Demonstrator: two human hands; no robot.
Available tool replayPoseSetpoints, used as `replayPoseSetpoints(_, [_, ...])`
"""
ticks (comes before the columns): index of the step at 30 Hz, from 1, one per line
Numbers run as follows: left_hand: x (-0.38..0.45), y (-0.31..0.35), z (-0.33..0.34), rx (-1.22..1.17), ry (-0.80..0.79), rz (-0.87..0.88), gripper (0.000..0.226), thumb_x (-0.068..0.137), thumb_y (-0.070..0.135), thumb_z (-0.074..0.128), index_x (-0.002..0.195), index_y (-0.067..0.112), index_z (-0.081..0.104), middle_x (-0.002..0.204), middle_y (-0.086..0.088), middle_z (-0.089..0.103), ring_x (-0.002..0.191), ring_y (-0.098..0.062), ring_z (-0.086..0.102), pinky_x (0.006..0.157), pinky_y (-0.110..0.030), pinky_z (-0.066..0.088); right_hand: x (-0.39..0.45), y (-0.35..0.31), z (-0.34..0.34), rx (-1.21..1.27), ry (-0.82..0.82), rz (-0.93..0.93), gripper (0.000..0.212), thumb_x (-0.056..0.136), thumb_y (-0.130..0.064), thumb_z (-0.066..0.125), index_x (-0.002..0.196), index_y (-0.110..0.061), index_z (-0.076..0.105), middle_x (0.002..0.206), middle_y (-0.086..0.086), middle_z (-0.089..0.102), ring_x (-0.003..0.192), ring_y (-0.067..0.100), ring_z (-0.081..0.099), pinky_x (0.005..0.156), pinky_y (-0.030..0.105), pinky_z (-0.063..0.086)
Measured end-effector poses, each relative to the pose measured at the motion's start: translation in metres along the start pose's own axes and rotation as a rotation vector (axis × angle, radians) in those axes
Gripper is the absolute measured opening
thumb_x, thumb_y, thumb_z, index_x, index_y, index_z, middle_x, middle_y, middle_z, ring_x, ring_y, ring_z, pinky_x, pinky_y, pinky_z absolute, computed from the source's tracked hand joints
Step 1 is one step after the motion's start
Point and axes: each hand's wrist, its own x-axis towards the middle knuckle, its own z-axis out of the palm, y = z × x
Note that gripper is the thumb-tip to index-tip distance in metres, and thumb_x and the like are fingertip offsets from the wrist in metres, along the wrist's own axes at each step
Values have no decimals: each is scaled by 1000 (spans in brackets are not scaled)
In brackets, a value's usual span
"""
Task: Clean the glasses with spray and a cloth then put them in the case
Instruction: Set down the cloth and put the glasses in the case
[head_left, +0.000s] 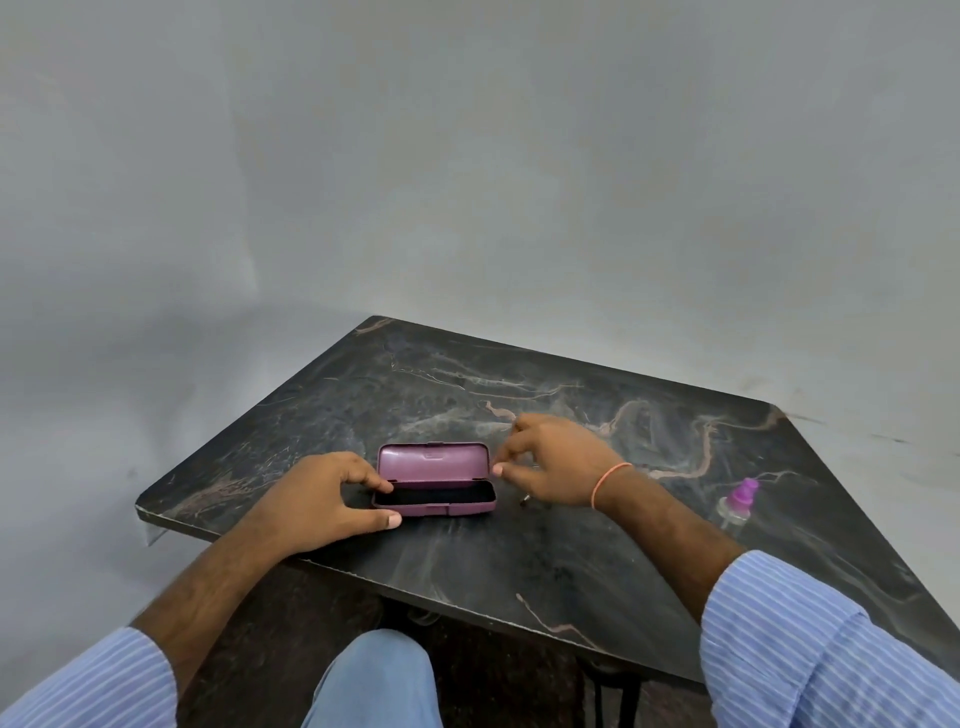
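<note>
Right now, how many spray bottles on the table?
1. The spray bottle, clear with a purple top, stands near the table's right edge, right of the right hand. None other shows; that hand might hide something small.

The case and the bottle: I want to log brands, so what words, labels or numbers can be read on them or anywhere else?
None can be read.
Case: a small raised mark inside the lid, too small to read.
Bottle: no label shows.
Table: only marble veining, no text.
Sleeves: stripes only.
</note>
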Motion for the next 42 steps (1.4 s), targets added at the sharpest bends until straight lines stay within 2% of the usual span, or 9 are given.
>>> replayPoseSetpoints(4, [1,1,3,-14,20,-8,35,74,64,95,103,55,77,121,27,73,92,12,68,86,-12,45,-20,31,-24,-43,9,151,27,99,-45,72,120,-30,79,119,-6,71,99,11,60,99,40,55])
replayPoseSetpoints(8, [1,6,3,-73,14,-60,40,74,66,93,108,48,83,118,31,72,80,19,63,82,-17,46,-35,50,-27,-161,-169,257,56,91,-57,78,140,-31,70,139,-1,72,126,24,66,107,39,53])
replayPoseSetpoints(13, [-2,6,0,-231,6,-137,51,64,70,90,110,50,79,75,30,79,53,1,73,58,-15,51,-35,62,-11,-111,-223,324,51,88,-51,82,135,-32,73,127,-4,77,116,22,70,93,32,53])
replayPoseSetpoints(17, [-1,2,2,-291,19,-111,83,62,55,101,137,47,66,114,17,82,57,0,75,58,-22,58,-32,66,0,-37,-223,358,39,88,-41,85,122,-26,78,108,-4,81,100,20,73,80,27,50])
replayPoseSetpoints(21, [-1,0,3,-310,-43,-146,121,68,41,106,169,37,38,118,34,77,53,-10,73,55,-20,59,-36,68,7,80,-170,379,27,85,-29,84,111,-26,77,91,-12,75,74,2,65,66,13,45])
replayPoseSetpoints(25, [2,2,2,-278,-73,-148,119,69,46,104,170,33,41,119,44,71,51,0,69,67,-26,57,-43,69,12,165,-76,362,25,83,-25,85,106,-25,76,83,-19,69,67,-9,60,60,2,41])
replayPoseSetpoints(32, [2,18,4,-264,-28,-129,105,68,46,105,160,41,54,112,45,72,51,16,61,103,-46,54,-62,70,10,395,130,463,16,81,-15,87,95,-17,79,84,-1,80,71,12,71,80,38,64])
replayPoseSetpoints(36, [10,31,15,-290,-34,-56,105,68,39,107,160,39,56,114,36,76,55,17,63,107,-56,55,-75,61,1,558,278,471,21,83,-8,89,100,-18,81,87,4,82,70,11,71,83,38,66])
replayPoseSetpoints(42, [27,66,51,-329,-44,75,113,56,60,103,157,44,57,115,30,75,64,3,65,74,-25,59,-92,35,1,484,329,313,37,82,-17,91,114,-31,77,85,-10,79,72,-1,71,74,14,58])
